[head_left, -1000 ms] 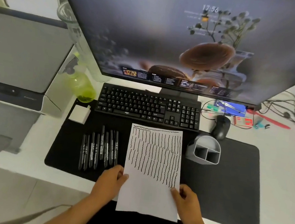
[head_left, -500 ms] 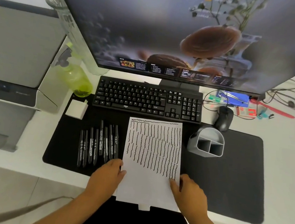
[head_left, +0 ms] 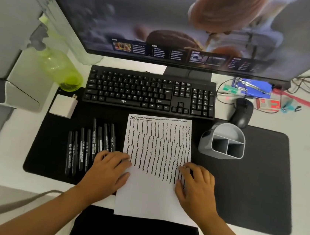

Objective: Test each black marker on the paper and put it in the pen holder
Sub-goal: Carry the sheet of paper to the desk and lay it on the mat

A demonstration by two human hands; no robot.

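Nearest, both hands lie flat on the paper, which rests on a black mat on the white surface, its near edge hanging past the surface's edge. The left hand presses the paper's left edge with fingers spread, its grip released and holding nothing; its knuckles cover the near ends of some markers. The right hand presses the right edge the same way, grip released. The paper's far part is filled with wavy black lines. The markers lie side by side on the mat just left of the paper. The grey holder stands right of the paper, its compartments open. Beyond sit a keyboard, mouse, green bottle and monitor.
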